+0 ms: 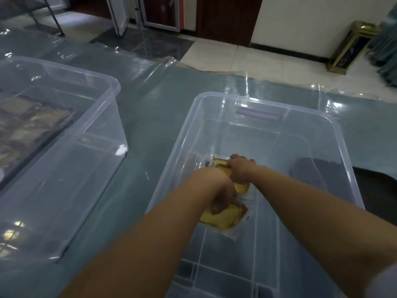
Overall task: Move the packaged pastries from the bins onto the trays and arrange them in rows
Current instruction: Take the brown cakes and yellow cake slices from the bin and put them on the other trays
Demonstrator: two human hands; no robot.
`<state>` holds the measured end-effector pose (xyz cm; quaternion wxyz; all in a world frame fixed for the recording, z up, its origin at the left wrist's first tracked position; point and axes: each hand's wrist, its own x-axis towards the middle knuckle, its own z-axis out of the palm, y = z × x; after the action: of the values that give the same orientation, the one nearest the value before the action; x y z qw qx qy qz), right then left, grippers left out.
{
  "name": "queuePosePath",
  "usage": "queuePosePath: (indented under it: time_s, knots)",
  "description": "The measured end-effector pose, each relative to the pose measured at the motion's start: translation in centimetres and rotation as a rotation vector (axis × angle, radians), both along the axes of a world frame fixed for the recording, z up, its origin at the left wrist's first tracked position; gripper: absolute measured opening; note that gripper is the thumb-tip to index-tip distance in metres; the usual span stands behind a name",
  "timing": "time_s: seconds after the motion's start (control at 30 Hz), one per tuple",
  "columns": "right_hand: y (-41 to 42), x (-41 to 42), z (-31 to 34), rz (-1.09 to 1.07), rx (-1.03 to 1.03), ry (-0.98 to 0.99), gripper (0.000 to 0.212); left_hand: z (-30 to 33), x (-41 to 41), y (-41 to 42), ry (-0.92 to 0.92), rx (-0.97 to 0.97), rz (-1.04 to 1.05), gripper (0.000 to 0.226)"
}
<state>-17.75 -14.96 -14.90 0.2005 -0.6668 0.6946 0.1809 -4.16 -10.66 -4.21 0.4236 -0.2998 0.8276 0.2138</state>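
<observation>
- Head view: a table (150, 117) covered with a clear plastic sheet over a grey-green cloth is seen, with pale floor tiles, a dark wooden door and a brass-coloured stand (352, 46) behind it
- Two clear plastic bins are set on the table; the near bin (335, 134) is directly ahead, and the second bin (96, 130) is well apart to the left
- In the near bin only a few packaged pastries are left, all lying on its floor near the middle
- The left hand (219, 194) is curled round the nearer pastry (223, 218), a yellow cake in a clear wrapper, with the fingers closed over its upper edge
- The right hand (240, 168) is clamped on a farther pastry (242, 186); the fingers are bent over the pack, which is largely hidden beneath the hand
- A further pack appears to lie just beyond, but this cannot be told for certain
- Through the wall of the second bin a dark tray (38, 134) with wrapped pastries on it is made out, blurred
- The step in hand is judged to be the pick-up of the last pastries from the near bin
- For the next move, both packs would need to be lifted clear of the bin's high rim and carried left to the tray, then laid flat in line with the rows there
</observation>
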Motion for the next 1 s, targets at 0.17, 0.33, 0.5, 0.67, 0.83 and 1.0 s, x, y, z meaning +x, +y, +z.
queuePosePath:
  time_s: [0.17,0.33,0.5,0.67,0.83,1.0]
  knots:
    - [0.5,-0.3,-0.4,-0.051,0.094,0.082,0.054,-0.4,0.0,-0.2,0.009,0.027,0.047,0.081]
    - [2.6,-1.1,-0.8,-0.321,0.040,-0.122,0.084,-0.3,-0.1,0.0,0.032,-0.025,0.037,0.081]
    - [3.5,-0.6,0.9,-0.566,0.080,-0.104,0.115,0.1,0.2,0.2,-0.002,-0.013,0.051,0.081]
    - [5.3,-0.5,8.3,-0.383,-0.110,-0.077,0.036,2.9,1.1,0.7,0.048,-0.064,0.076,0.077]
    - [10.2,-3.4,18.2,-0.481,-0.563,-0.545,0.012,9.0,3.2,2.8,0.343,-0.176,0.206,0.058]
    - [21.3,-7.7,25.7,-0.545,-0.755,-0.976,0.024,13.2,4.5,7.4,0.931,-0.220,0.487,0.048]
